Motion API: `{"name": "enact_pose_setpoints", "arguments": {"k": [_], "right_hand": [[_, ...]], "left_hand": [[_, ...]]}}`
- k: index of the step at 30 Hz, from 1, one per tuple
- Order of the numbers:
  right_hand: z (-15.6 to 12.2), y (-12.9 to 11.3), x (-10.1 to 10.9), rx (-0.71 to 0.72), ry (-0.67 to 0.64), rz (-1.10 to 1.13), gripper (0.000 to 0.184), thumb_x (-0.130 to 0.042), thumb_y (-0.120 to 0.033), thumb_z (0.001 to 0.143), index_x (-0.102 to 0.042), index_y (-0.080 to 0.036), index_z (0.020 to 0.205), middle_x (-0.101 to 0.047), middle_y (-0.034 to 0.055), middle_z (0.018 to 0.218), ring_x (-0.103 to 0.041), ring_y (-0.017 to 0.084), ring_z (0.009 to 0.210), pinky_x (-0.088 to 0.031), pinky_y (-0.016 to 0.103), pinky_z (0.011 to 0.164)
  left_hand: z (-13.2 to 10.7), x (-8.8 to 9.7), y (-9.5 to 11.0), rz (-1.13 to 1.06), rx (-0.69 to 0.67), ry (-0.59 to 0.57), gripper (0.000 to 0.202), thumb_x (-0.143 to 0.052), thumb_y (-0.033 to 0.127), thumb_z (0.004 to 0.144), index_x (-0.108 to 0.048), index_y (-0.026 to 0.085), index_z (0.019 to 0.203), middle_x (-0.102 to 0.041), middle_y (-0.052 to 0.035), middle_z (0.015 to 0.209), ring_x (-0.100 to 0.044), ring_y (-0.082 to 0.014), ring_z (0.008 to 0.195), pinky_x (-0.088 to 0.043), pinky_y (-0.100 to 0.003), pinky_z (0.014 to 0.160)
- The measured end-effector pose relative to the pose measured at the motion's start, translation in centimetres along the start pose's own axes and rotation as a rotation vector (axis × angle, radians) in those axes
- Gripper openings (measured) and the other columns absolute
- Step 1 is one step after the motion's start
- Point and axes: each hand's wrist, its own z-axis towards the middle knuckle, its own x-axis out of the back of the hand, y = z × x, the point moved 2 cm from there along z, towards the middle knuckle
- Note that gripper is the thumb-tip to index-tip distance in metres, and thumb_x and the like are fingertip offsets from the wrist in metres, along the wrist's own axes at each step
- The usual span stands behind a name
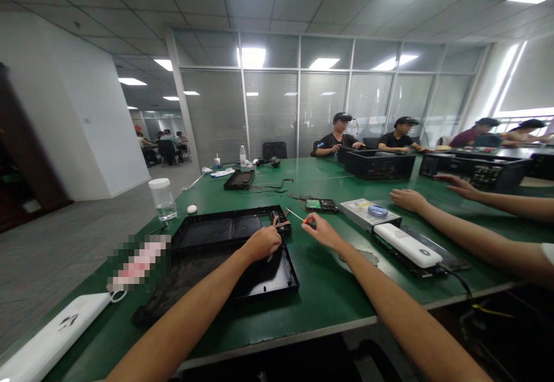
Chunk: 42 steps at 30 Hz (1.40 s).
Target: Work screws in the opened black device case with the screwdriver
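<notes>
- Left hand (pixel 262 242): the fingers are curled in with the knuckles up. It rests on the black case (pixel 220 231), near that case's far right corner. Whether the fingers grip anything cannot be told.
- Wire bundle (pixel 279 220): thin coloured leads lie in the corner of the black case, just beyond the left hand's fingertips.
- Right hand (pixel 324 231): the fingers are pinched on a small screwdriver (pixel 305 219) with an orange handle. Its thin shaft slants up and to the left, towards the wire bundle. The hand is just to the right of the case, above the counter (pixel 329 295).
- Black case: a flat, open plastic shell lies on the green counter directly in front of the person, under and between the two forearms.
- Circuit board (pixel 321 204): it lies on the counter beyond the right hand, clear of it.
- Silver drive (pixel 362 209) and white power bank (pixel 407 244): they lie side by side to the right of the right hand. A dark cable leads off the power bank's end.
- Clear jar (pixel 163 198): it stands upright with a white lid, left of the case.
- Co-worker's hands (pixel 409 199): they reach in from the right and lie flat on the counter, well apart from the person's own.
- Computer cases (pixel 380 164): black boxes stand at the far side, with seated people behind them.
</notes>
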Motion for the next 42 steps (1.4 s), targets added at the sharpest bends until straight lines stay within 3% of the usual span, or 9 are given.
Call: {"name": "enact_pose_setpoints", "arguments": {"k": [5, 9, 13, 16, 19, 28, 32, 42], "right_hand": [[0.4, 0.5, -0.1, -0.004, 0.075, 0.09, 0.037, -0.045, -0.016, 0.062, -0.047, -0.015, 0.099, -0.05, 0.0049, 0.094, -0.048, 0.015, 0.081, -0.039, 0.028, 0.073], [0.7, -0.1, 0.4, 0.041, 0.154, 0.195, 0.039, -0.046, -0.018, 0.064, -0.052, -0.016, 0.102, -0.052, 0.0066, 0.1, -0.05, 0.016, 0.089, -0.039, 0.031, 0.08], [0.7, -0.6, 1.5, -0.084, 0.205, 0.425, 0.041, -0.044, -0.038, 0.076, -0.048, -0.013, 0.109, -0.055, 0.0005, 0.065, -0.051, 0.013, 0.054, -0.043, 0.027, 0.056], [0.5, -0.3, 2.2, -0.199, 0.3, 0.47, 0.043, -0.038, -0.052, 0.077, -0.054, -0.014, 0.087, -0.047, -0.0025, 0.05, -0.04, 0.01, 0.039, -0.034, 0.023, 0.039], [0.4, -0.2, 2.5, -0.207, 0.392, 0.437, 0.042, -0.037, -0.056, 0.077, -0.052, -0.016, 0.071, -0.044, -0.0021, 0.049, -0.039, 0.01, 0.04, -0.031, 0.022, 0.037], [0.1, -1.2, 1.5, -0.101, 0.303, 0.274, 0.041, -0.035, -0.053, 0.079, -0.053, -0.016, 0.076, -0.048, -0.0009, 0.055, -0.045, 0.012, 0.049, -0.036, 0.022, 0.046], [0.1, -1.2, 1.3, -0.1, 0.249, 0.265, 0.04, -0.034, -0.053, 0.079, -0.052, -0.017, 0.077, -0.05, -0.0001, 0.059, -0.047, 0.013, 0.051, -0.037, 0.022, 0.047], [-0.1, -1.9, 1.2, -0.031, 0.24, 0.139, 0.039, -0.038, -0.049, 0.079, -0.056, -0.015, 0.082, -0.054, 0.0007, 0.062, -0.049, 0.013, 0.056, -0.038, 0.023, 0.055]], "left_hand": [[0.2, -0.3, -0.1, 0.006, 0.027, 0.047, 0.018, -0.044, 0.018, 0.082, -0.062, 0.017, 0.079, -0.06, -0.0036, 0.082, -0.051, -0.0141, 0.083, -0.038, -0.026, 0.081], [0.4, -0.6, -0.3, 0.003, 0.054, 0.051, 0.018, -0.045, 0.019, 0.082, -0.063, 0.017, 0.079, -0.06, -0.0039, 0.08, -0.051, -0.0145, 0.082, -0.038, -0.026, 0.08], [0.1, -0.5, -0.2, 0.032, 0.033, 0.003, 0.019, -0.045, 0.021, 0.082, -0.062, 0.018, 0.075, -0.059, -0.0031, 0.078, -0.052, -0.0147, 0.08, -0.039, -0.027, 0.078], [-0.2, -0.3, -0.1, 0.077, 0.02, -0.042, 0.02, -0.045, 0.022, 0.082, -0.06, 0.018, 0.07, -0.059, -0.003, 0.075, -0.052, -0.0154, 0.079, -0.039, -0.03, 0.079], [-0.3, -0.1, 0.1, 0.059, -0.013, -0.084, 0.018, -0.045, 0.02, 0.081, -0.058, 0.017, 0.069, -0.059, -0.0029, 0.077, -0.052, -0.0152, 0.081, -0.039, -0.029, 0.081], [-0.1, -0.2, -0.3, -0.164, 0.114, -0.02, 0.01, -0.049, 0.016, 0.078, -0.054, 0.017, 0.085, -0.062, -0.002, 0.089, -0.054, -0.0141, 0.087, -0.034, -0.032, 0.089], [-0.2, -0.3, -0.3, -0.27, 0.156, -0.02, 0.024, -0.051, 0.015, 0.076, -0.045, 0.017, 0.099, -0.063, -0.0018, 0.09, -0.055, -0.0141, 0.09, -0.033, -0.032, 0.089], [-0.3, -0.3, -0.2, -0.212, 0.144, -0.01, 0.036, -0.049, 0.014, 0.077, -0.041, 0.021, 0.111, -0.063, -0.0008, 0.094, -0.052, -0.0151, 0.098, -0.03, -0.033, 0.091]]}}
